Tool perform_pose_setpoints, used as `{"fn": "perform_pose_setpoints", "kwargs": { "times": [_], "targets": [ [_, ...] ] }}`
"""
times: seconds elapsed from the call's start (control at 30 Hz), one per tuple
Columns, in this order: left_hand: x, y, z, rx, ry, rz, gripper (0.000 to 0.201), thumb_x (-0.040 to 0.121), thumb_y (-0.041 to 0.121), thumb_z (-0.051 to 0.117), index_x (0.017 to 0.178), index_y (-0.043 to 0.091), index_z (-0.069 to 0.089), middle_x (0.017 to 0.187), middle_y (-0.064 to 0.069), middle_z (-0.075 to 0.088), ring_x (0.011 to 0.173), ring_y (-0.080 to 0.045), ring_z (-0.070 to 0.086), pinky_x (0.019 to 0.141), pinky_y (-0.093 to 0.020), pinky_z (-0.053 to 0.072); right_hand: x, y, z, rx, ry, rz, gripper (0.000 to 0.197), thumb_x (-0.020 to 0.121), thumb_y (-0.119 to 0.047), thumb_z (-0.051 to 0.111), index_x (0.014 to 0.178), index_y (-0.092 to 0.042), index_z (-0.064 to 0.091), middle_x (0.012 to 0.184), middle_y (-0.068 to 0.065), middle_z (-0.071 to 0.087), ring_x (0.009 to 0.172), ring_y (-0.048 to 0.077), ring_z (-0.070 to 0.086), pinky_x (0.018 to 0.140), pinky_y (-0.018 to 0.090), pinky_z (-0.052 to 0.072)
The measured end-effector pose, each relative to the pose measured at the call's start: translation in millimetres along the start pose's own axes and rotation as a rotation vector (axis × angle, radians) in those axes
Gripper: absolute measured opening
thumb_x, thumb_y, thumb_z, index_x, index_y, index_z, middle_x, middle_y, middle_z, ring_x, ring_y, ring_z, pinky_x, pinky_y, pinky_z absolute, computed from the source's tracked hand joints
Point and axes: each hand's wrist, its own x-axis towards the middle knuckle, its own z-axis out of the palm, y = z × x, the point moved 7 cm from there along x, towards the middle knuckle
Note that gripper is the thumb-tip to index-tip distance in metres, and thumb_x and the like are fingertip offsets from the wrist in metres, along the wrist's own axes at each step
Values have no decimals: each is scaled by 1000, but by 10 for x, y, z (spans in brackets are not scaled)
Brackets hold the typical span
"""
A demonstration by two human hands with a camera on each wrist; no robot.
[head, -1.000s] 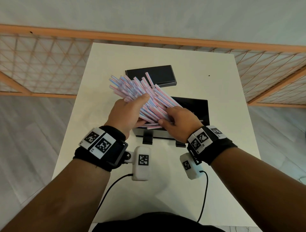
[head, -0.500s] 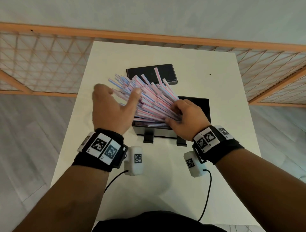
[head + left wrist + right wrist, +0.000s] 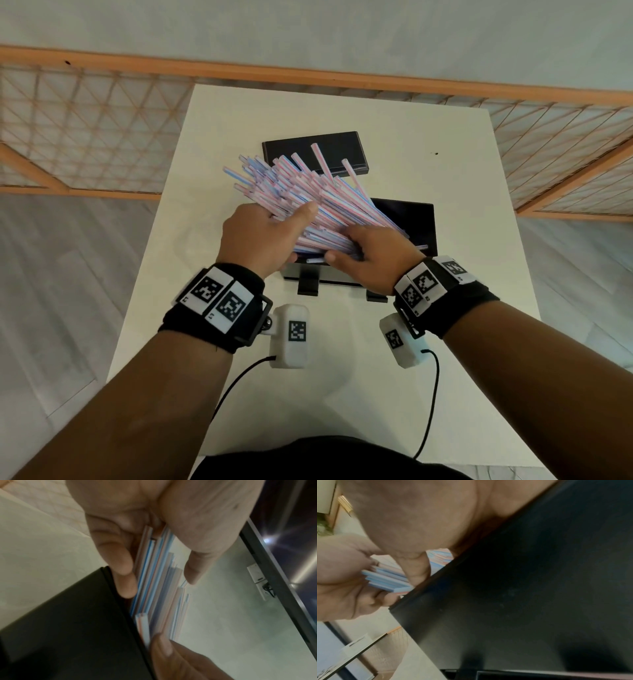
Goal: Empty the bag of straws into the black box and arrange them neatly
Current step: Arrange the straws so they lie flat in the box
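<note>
A thick bundle of pink, blue and white striped straws (image 3: 308, 202) fans up and to the left from the near left corner of the open black box (image 3: 416, 219). My left hand (image 3: 287, 222) grips the bundle at its middle, thumb on top. In the left wrist view the left hand (image 3: 157, 580) pinches the straws (image 3: 154, 588) beside the box wall (image 3: 68, 628). My right hand (image 3: 346, 248) holds the straws' lower ends at the box's near edge. The right wrist view shows those ends (image 3: 385, 580) under the thumb, against the box (image 3: 522, 595). No bag is in view.
The box's flat black lid (image 3: 315, 150) lies behind the straws on the white table (image 3: 445, 154). Two black clips (image 3: 308, 284) stick out at the box's near side. An orange lattice railing (image 3: 85, 137) runs behind and beside the table.
Half a second ago my left hand was off the bundle with its fingers spread; now it grips the straws again. The fan of straws has swung slightly to the right.
</note>
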Motion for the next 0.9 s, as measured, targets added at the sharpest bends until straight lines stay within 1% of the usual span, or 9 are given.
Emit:
{"fn": "perform_pose_setpoints", "kwargs": {
  "times": [0.07,0.2,0.3,0.4,0.53,0.7,0.77,0.83,0.9],
  "targets": [
    [20,-1,79,-66,-33,-5,23,83,45,79,82,22,76,70,0,76,51,-19,72,50,-28,56,23,-21,16,-12,-8,9,74,79,-76,30,124,-24,55,99,-2,60,96,23,60,83,37,51],
    [80,-9,66,-226,-19,-65,13,86,25,77,80,13,75,60,-5,73,48,-23,69,50,-29,53,24,-110,-119,47,116,-46,66,81,-68,30,115,-15,52,109,6,56,102,28,54,87,43,48],
    [90,25,82,-73,-15,1,34,90,43,70,77,13,75,58,-2,72,51,-22,70,57,-31,56,6,-75,-145,-8,130,-33,66,81,-68,29,115,-17,53,110,5,54,102,28,52,87,43,47],
    [37,116,6,320,127,230,53,94,60,56,62,17,62,54,12,57,57,-11,55,63,-21,38,-18,17,-110,10,109,-13,62,79,-68,42,116,-20,54,111,1,56,103,24,53,90,42,48],
    [50,6,-207,224,286,285,52,91,64,58,82,13,56,77,3,61,76,-21,57,71,-27,35,-99,198,-229,116,212,37,55,70,-65,62,105,-23,55,102,-3,56,94,19,53,83,35,50],
    [120,-304,-146,-35,177,-88,81,66,93,51,105,22,43,103,-7,66,96,-35,68,86,-53,57,-79,325,-196,-6,136,101,66,63,-82,41,93,-25,54,92,-4,55,88,19,53,79,35,51],
    [126,-260,-44,-19,98,-60,69,73,89,50,108,30,53,102,4,66,104,-30,67,92,-48,56,-28,282,-109,-38,63,71,71,68,-84,34,94,-24,60,88,-6,57,84,18,56,78,37,53],
    [94,-141,36,39,50,17,59,85,80,48,122,35,59,104,15,62,106,-17,62,94,-33,48,9,225,-64,-42,25,42,69,70,-85,31,91,-26,58,83,-9,54,81,17,56,77,36,52],
    [86,-101,119,114,20,83,63,91,77,40,128,31,61,107,13,61,103,-13,57,93,-29,42,17,179,-62,-64,-16,50,61,71,-85,31,90,-30,50,81,-11,53,83,18,58,78,34,48]
  ]
}}
